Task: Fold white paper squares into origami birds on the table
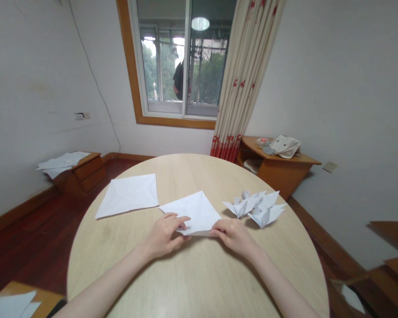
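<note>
A folded sheet of white paper lies on the round table in front of me, one corner pointing toward the window. My left hand is at its near left edge, fingers over the top and thumb by the near edge. At the near right corner, my right hand pinches the paper between thumb and fingers. Several folded paper figures with pointed wings sit together to the right of the sheet. Another white sheet with crease marks lies flat to the left.
The round wooden table fills the foreground. A small cabinet with papers on top stands at the left wall. At the back right, a corner desk carries a cloth bag. More paper lies on a wooden surface at lower left.
</note>
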{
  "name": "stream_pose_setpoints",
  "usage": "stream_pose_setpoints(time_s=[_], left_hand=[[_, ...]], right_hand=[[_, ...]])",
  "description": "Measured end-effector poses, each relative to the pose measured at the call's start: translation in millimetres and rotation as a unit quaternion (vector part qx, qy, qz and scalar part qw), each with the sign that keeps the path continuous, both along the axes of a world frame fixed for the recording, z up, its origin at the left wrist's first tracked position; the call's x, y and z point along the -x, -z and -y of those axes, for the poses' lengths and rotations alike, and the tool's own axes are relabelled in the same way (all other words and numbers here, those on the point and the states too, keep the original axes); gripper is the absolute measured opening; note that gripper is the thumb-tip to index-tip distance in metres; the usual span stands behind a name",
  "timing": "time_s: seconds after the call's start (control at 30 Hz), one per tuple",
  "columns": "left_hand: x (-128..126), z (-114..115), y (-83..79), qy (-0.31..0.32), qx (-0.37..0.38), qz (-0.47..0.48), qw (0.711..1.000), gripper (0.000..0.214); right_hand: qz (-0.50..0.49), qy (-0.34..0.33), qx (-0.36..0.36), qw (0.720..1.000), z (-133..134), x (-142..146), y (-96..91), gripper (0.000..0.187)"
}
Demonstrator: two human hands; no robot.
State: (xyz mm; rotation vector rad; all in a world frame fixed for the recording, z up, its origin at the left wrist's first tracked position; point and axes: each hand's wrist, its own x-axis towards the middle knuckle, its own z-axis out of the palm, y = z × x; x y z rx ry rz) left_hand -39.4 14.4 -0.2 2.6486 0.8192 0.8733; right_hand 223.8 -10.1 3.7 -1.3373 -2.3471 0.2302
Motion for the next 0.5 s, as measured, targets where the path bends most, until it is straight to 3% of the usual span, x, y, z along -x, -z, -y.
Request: stream_pose_setpoints(time_s=[0.3, 0.5], left_hand=[[4.5, -8.1, 8.3, -0.17, -0.006, -0.002, 0.985, 0.042], [3.2, -10.6, 12.0, -0.21, -0.036, 0.025, 0.977, 0.041]], right_hand=[[-0.053, 0.016, 0.016, 0.998, -1.2, -2.8, 0.5, 0.026], [-0.093, 0.033, 0.042, 0.994, -1.4, 0.3, 0.7, 0.027]])
